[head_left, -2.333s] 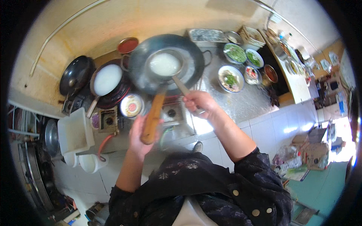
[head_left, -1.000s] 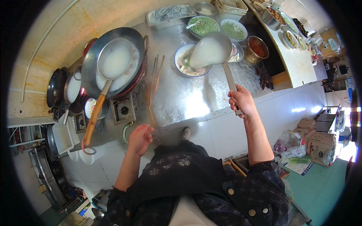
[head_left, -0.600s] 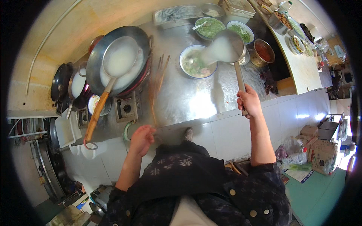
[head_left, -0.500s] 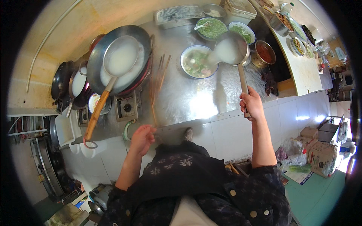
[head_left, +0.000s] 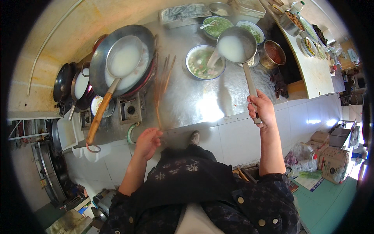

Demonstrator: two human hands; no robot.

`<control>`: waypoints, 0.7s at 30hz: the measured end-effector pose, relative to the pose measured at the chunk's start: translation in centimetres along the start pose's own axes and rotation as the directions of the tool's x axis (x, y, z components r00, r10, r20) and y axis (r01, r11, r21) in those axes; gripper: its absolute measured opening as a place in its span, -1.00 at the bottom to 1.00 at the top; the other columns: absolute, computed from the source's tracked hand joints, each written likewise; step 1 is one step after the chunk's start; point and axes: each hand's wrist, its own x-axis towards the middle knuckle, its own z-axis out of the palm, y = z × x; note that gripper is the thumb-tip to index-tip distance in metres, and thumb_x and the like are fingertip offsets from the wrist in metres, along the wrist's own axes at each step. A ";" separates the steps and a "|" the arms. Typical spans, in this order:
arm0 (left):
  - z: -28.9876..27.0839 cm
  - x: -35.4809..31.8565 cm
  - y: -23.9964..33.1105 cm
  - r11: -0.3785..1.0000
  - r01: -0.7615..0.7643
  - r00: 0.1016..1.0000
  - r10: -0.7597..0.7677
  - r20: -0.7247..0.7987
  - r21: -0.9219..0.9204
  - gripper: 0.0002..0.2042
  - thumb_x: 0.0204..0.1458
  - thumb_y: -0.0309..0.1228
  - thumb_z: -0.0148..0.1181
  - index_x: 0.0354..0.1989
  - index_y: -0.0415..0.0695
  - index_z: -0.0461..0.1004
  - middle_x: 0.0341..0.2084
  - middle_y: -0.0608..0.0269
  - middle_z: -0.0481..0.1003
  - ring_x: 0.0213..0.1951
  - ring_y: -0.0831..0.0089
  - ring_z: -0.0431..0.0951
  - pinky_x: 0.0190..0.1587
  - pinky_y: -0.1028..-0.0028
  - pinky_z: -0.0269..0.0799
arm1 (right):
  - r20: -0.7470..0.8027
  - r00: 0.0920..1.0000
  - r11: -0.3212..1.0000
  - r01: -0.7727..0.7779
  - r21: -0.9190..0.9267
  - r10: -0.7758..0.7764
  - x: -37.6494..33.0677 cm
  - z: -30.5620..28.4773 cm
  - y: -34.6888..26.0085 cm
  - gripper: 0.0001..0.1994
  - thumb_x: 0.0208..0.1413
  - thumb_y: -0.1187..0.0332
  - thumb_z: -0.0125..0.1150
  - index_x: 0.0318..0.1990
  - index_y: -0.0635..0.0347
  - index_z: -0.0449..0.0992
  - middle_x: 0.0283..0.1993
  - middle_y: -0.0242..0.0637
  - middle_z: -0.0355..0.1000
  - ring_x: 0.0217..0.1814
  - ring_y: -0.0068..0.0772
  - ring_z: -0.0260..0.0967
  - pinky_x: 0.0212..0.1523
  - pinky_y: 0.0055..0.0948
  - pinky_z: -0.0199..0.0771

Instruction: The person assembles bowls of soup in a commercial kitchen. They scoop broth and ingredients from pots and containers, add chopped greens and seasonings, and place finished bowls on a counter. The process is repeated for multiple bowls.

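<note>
Your right hand (head_left: pixel 261 108) is clenched around the lower end of the long metal ladle (head_left: pixel 237 48), whose cup holds white broth and tilts over the rim of the soup bowl (head_left: pixel 205 62) on the steel counter (head_left: pixel 202 101), a thin stream running into it. Your left hand (head_left: pixel 147 142) pinches the near ends of the long chopsticks (head_left: pixel 161 84), which lie on the counter just right of the wok (head_left: pixel 124 58).
</note>
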 end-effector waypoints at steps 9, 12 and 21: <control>-2.5 0.3 -0.1 0.999 -0.010 1.000 0.011 0.011 -0.051 -0.84 0.31 -0.43 0.03 0.00 -0.15 0.41 -0.18 0.10 0.56 -0.46 0.51 0.50 -0.41 0.46 0.45 | 0.158 0.987 0.988 0.012 0.152 -0.036 -1.9 3.1 -4.4 -0.86 0.28 0.46 -0.01 -0.07 0.29 0.30 -0.28 -0.28 0.29 -0.64 -0.69 0.08 -0.78 -0.66 0.09; -4.0 0.4 0.4 0.997 -0.023 1.000 0.024 0.016 -0.075 -0.84 0.31 -0.43 0.03 0.00 -0.15 0.41 -0.19 0.10 0.56 -0.46 0.50 0.51 -0.41 0.45 0.45 | 0.204 0.977 0.987 0.031 0.160 -0.064 -2.6 5.8 -5.8 -0.73 0.29 0.47 0.00 0.10 0.32 0.28 -0.24 -0.27 0.29 -0.64 -0.74 0.05 -0.79 -0.72 0.06; -8.8 -0.3 3.5 0.994 -0.055 0.997 0.060 0.050 -0.091 -0.77 0.22 -0.44 0.15 0.02 -0.19 0.43 -0.23 0.15 0.57 -0.46 0.52 0.46 -0.42 0.49 0.41 | 0.406 0.913 0.976 -0.072 0.205 -0.018 -1.8 19.9 -4.4 -0.72 0.30 0.49 0.00 0.12 0.34 0.30 -0.24 -0.25 0.32 -0.61 -0.68 0.09 -0.76 -0.68 0.13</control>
